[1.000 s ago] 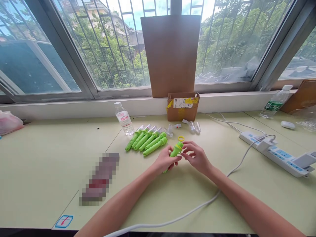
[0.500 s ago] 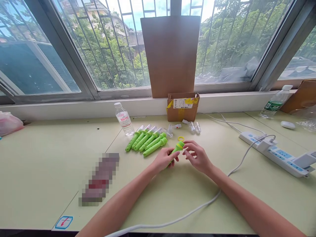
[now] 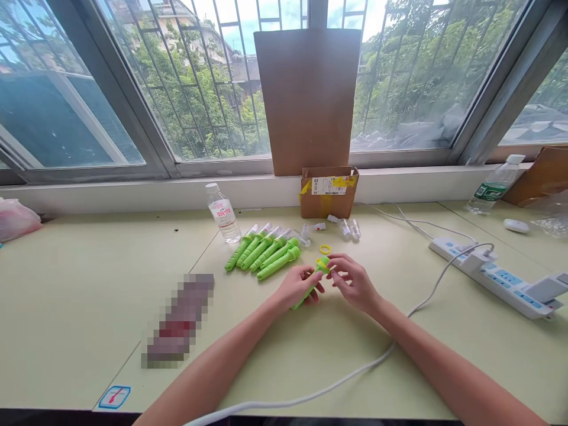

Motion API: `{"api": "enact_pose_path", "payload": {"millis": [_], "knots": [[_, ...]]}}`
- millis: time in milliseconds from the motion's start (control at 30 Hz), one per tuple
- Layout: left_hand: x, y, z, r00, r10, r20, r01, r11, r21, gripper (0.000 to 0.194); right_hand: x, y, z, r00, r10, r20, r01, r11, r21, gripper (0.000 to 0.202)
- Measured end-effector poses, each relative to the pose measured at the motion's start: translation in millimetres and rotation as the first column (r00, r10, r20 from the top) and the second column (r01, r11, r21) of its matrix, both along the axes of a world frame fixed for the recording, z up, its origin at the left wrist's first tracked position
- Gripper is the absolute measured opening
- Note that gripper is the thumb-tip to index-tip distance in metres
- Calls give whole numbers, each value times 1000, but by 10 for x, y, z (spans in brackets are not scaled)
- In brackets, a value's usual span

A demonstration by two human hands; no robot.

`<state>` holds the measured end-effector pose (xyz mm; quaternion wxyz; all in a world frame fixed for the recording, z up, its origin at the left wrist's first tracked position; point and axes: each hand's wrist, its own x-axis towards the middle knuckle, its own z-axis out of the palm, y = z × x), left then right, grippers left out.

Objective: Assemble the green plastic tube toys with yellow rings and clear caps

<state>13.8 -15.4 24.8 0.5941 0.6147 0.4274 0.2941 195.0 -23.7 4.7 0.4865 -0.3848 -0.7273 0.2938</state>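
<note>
My left hand (image 3: pixel 298 285) is wrapped round a green plastic tube (image 3: pixel 302 300), whose threaded end points up and away to the right. A yellow ring (image 3: pixel 322 264) sits at that threaded end. The fingertips of my right hand (image 3: pixel 352 280) are closed on the ring's right side at the tube's neck. Another yellow ring (image 3: pixel 325 249) lies on the table just beyond. Several green tubes (image 3: pixel 261 248) lie side by side to the left, some with clear tops. Clear plastic caps (image 3: pixel 349 229) rest near the cardboard box.
A small cardboard box (image 3: pixel 329 207) stands against the sill, near a water bottle (image 3: pixel 223 214). The power strip (image 3: pixel 497 275) lies at right. A white cable (image 3: pixel 350 377) crosses the table under my right forearm. A blurred object (image 3: pixel 180 319) lies at left.
The held tube has tilted, so its lower end now shows below my left hand. The yellow ring at its neck sits at a slant, and my right fingers have shifted slightly left.
</note>
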Motion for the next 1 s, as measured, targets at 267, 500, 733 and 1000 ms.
{"api": "enact_pose_path", "payload": {"millis": [267,500,733,1000], "knots": [[30,-12,-26,1000,19,-12,-19,999,37,44,-21,29,-20,1000,-4,-14,3,1000,-19,16],[22,28,-90,1000,-1,19,1,1000,24,48,-30,42,-49,1000,-29,2,29,999,-39,15],[-45,44,-44,996,-37,86,45,995,-91,45,-32,14,-29,1000,-10,-6,10,1000,-29,16],[-74,63,-7,984,-60,170,88,983,-159,45,-47,-15,16,1000,-5,-18,4,1000,-20,17]]}}
